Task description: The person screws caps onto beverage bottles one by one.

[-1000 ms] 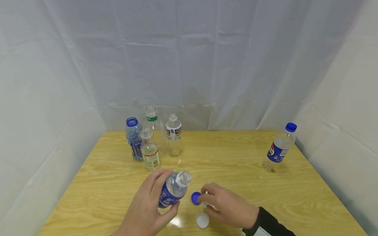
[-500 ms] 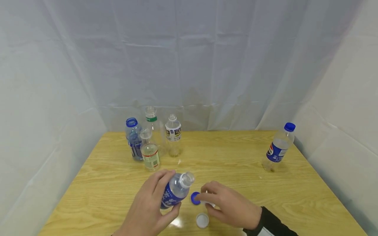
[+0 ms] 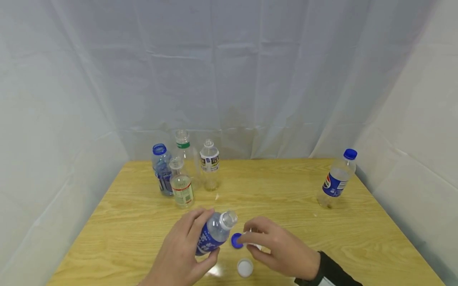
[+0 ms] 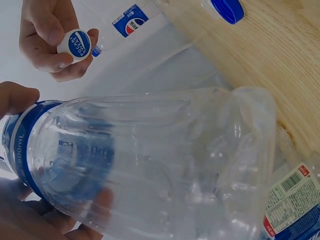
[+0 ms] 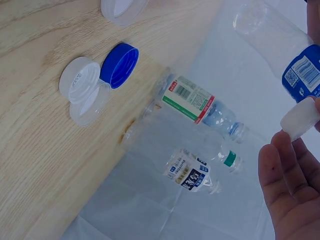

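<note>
One white cap (image 3: 245, 268) lies nearest, at four o'clock from the bottle (image 3: 207, 241) that the left hand (image 3: 180, 250) grips round its label, open mouth tilted towards two. At three o'clock the right hand (image 3: 277, 250) pinches a Pocari cap (image 4: 77, 45). Between the hands lies a blue cap (image 3: 236, 241); a clear cap (image 5: 92, 106) seems to touch it, though the right hand hides much there. Farther, four uncapped bottles (image 3: 183, 190) stand at eleven; a Pepsi bottle (image 3: 334, 183), blue-capped, stands at two.
</note>
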The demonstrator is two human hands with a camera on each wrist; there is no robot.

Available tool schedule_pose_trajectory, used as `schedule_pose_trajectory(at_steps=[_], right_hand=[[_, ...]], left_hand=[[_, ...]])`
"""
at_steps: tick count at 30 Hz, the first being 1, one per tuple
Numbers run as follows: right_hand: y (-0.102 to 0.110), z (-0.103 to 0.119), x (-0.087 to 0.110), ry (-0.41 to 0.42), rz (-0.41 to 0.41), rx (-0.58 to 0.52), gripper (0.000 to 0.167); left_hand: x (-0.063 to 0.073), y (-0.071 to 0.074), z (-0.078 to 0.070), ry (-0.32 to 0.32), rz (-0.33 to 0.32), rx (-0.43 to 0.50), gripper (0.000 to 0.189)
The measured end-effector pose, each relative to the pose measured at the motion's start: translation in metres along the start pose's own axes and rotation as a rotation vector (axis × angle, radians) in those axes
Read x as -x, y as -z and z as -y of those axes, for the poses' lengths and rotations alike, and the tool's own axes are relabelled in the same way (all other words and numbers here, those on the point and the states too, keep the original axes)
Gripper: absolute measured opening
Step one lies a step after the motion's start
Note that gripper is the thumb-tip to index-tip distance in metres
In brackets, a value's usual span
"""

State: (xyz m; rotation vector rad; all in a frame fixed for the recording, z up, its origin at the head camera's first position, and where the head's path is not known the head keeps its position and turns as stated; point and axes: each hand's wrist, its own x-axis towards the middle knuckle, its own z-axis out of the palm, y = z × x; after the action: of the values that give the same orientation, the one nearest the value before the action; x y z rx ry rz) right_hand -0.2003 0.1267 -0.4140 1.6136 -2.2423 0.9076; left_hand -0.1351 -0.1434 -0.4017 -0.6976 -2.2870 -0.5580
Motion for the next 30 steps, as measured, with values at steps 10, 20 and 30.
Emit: schedule_pose_trajectory(at_steps=[10,20,30], right_hand=[[0.006,0.008,-0.003,0.026,-0.118,-0.093,0.043],[0.016,0.017,-0.003,-0.028,-0.202,-0.096,0.030],[0.017,0.022,-0.010,0.020,-0.334,-0.108,0.017]], left_hand=[[0.000,-0.002,0.000,-0.006,-0.003,-0.032,0.090],[-0.001,-0.003,-0.002,0.007,0.026,-0.058,0.091],[-0.002,-0.002,-0.003,0.016,0.079,-0.061,0.088]])
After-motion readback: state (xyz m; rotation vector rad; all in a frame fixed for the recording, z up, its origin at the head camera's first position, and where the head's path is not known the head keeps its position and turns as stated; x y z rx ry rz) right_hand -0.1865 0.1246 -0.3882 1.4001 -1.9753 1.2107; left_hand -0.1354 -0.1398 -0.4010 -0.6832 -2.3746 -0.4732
